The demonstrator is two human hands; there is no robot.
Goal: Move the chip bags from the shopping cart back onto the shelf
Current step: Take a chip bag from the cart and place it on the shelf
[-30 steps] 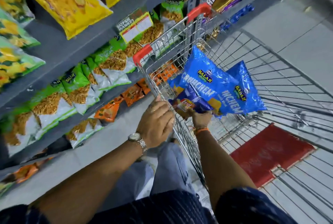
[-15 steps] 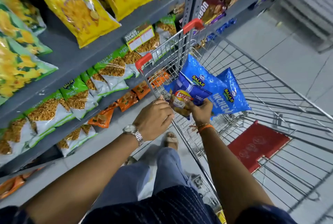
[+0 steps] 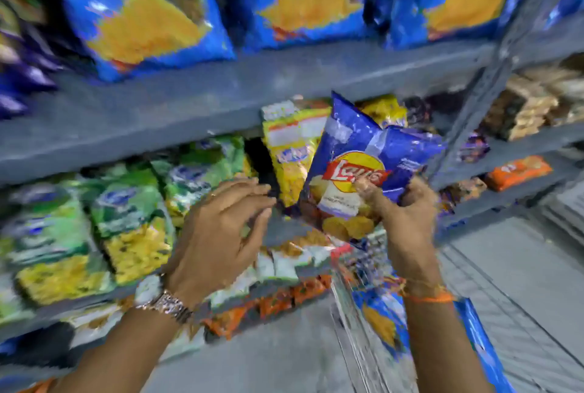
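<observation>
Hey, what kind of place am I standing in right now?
Most likely a grocery store snack aisle. Grey metal shelves are packed with rows of chip bags, such as the big blue bags on top, and your right hand holds a blue Lay's bag.

"Lay's" logo on blue chip bag (image 3: pixel 354 171), other shelf labels too blurred to read

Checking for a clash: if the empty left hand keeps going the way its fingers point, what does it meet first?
Probably the blue Lay's chip bag in the right hand: the left hand has fingers pointing right, toward its lower edge. The yellow snack packet on the grey metal shelf is near; depth is unclear.
</observation>
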